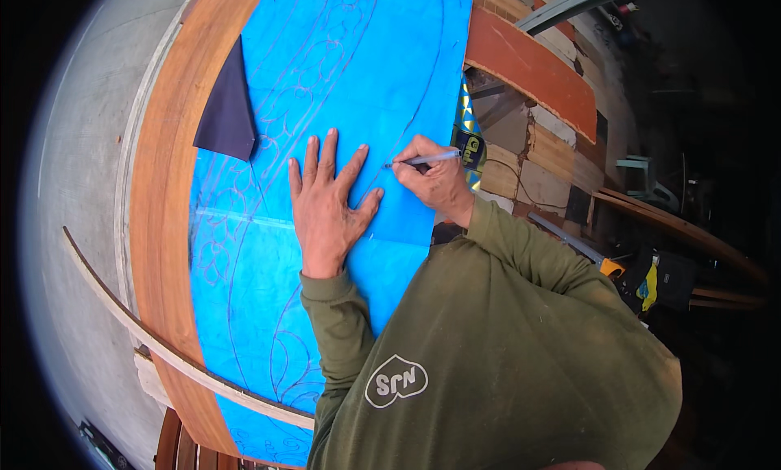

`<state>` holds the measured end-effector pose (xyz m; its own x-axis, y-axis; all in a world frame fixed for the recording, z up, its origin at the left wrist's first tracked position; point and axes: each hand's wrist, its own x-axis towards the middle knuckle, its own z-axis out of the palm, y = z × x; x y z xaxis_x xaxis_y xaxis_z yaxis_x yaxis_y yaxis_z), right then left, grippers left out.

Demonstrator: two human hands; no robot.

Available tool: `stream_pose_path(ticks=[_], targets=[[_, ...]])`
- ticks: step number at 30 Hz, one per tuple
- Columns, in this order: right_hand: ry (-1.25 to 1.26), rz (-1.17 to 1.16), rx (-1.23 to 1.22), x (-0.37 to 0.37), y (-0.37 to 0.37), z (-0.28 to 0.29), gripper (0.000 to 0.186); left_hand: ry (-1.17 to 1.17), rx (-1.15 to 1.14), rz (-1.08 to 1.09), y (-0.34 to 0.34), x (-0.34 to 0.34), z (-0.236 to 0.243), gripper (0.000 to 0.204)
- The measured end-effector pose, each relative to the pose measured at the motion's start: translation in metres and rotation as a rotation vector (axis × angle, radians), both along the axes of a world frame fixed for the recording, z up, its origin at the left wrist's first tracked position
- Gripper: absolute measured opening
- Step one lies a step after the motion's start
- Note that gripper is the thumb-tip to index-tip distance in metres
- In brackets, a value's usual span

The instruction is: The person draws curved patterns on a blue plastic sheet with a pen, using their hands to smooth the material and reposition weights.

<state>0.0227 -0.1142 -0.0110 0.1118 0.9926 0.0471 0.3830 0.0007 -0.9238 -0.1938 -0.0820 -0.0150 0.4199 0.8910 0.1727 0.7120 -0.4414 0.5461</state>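
Note:
A large bright blue sheet (382, 71) covered with drawn curves and leafy scroll outlines lies over a brown wooden panel (163, 193). My left hand (328, 205) rests flat on the sheet, fingers spread, beside the drawn pattern. In my right hand (439, 185) is a slim clear pen (435, 157), pinched between thumb and fingers. Its tip meets the sheet at the lower end of a long dark curved line. A dark triangular piece (228, 108) lies on the sheet's left edge, above my left hand.
A thin curved wooden strip (163, 348) crosses the panel at lower left. Past the sheet's right edge lie a reddish-brown board (533, 67) and several wood blocks (553, 148). Further right are long wooden pieces (675, 226) and a yellow-orange-ended tool (610, 267). Grey floor (89, 169) runs along the left.

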Motion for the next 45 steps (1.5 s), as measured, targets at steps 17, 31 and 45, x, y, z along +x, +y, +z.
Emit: stream_pose_path(ticks=[17, 31, 45], targets=[[0.009, 0.040, 0.034, 0.000, 0.000, -0.004, 0.011, 0.000, -0.020, -0.003, 0.001, 0.002, 0.002, 0.065], [-0.002, 0.021, 0.093, 0.000, -0.001, -0.008, 0.008, 0.011, -0.035, -0.004, 0.002, 0.001, 0.002, 0.066], [0.021, -0.099, 0.031, 0.010, 0.002, 0.000, 0.007, 0.014, -0.038, -0.002, 0.003, 0.001, 0.003, 0.067]])
